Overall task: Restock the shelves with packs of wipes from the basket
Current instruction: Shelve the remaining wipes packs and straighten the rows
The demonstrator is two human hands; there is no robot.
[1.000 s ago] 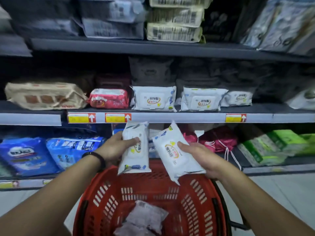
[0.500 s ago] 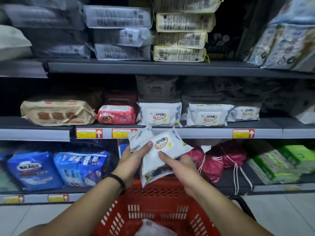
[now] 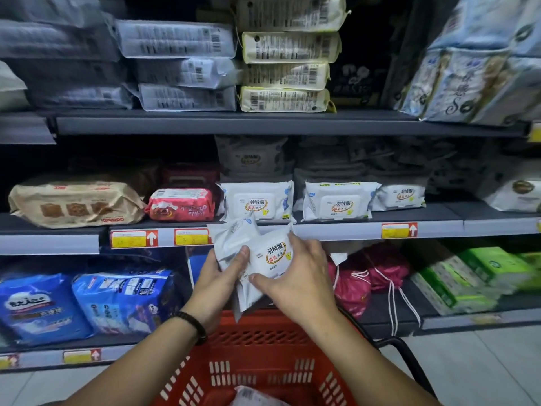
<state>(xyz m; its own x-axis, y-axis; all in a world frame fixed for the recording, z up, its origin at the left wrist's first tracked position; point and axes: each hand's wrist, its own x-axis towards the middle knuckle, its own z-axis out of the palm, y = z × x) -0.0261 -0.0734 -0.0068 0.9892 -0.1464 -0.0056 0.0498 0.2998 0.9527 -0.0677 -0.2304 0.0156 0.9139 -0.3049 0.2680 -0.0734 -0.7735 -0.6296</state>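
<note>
A: Where are the packs?

B: Two white packs are stacked between the hands, above the far rim of the red basket (image 3: pixel 263 373) and just in front of the middle shelf (image 3: pixel 336 230) edge. The front pack (image 3: pixel 273 254) shows its printed label; the back pack (image 3: pixel 232 238) sits behind it and to the left, its top corner overlapping the shelf edge.

A: And the fingers?

B: The left hand (image 3: pixel 216 281) cups the stack from the left, thumb pressed across the front where the two packs overlap, the other fingers hidden behind. The right hand (image 3: pixel 295 276) closes on the front pack from the right: fingertips lie along its upper right edge, the thumb (image 3: pixel 259 279) presses under its lower edge. Both hands grip, with the packs pinched between them.

A: Anything left in the basket?

B: One more pack (image 3: pixel 254 397) lies at the bottom, partly cut off by the near edge of the view.

A: And on the shelf?

B: Matching white packs stand just beyond the hands: one (image 3: pixel 257 202) directly behind the held stack, a second (image 3: pixel 339 202) to its right, and a smaller one (image 3: pixel 401 196) further right. A red pack (image 3: pixel 181 205) sits left of them. A dark band (image 3: pixel 193 325) circles the left wrist.
</note>
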